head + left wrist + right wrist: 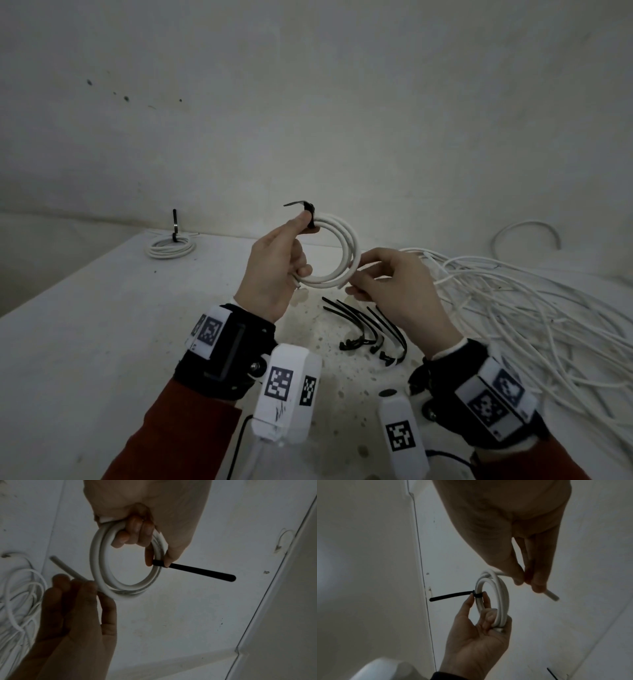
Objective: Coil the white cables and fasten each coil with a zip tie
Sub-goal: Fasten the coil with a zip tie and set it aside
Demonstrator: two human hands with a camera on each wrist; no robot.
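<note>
White cable coil [337, 251] hangs upright between my two hands above the table [102, 325]. My left hand [274, 274] grips it: the thumb [301, 219] and forefinger pinch the ring at its twelve o'clock, right on the black zip tie [308, 214] that wraps the strands there, while my other left fingers [135, 530] curl through the ring and clamp its seven o'clock arc against the palm. The tie's free tail [293, 204] sticks out toward nine o'clock, clear of the thumb. My right hand [394, 284] pinches the cable's loose end [551, 596] between thumb and fingertips, touching the coil at about four o'clock; in the right wrist view the cut tip pokes out just past those fingertips.

Under my hands, at six o'clock from the coil, spare black zip ties [370, 329] lie in a loose fan on the tabletop. At three o'clock from my right hand a tangled heap of uncoiled white cables [531, 308] spreads across the table. Far off at ten o'clock, near the table's back edge, a finished coil [169, 246] lies flat with its own tie [174, 222] standing upright.
</note>
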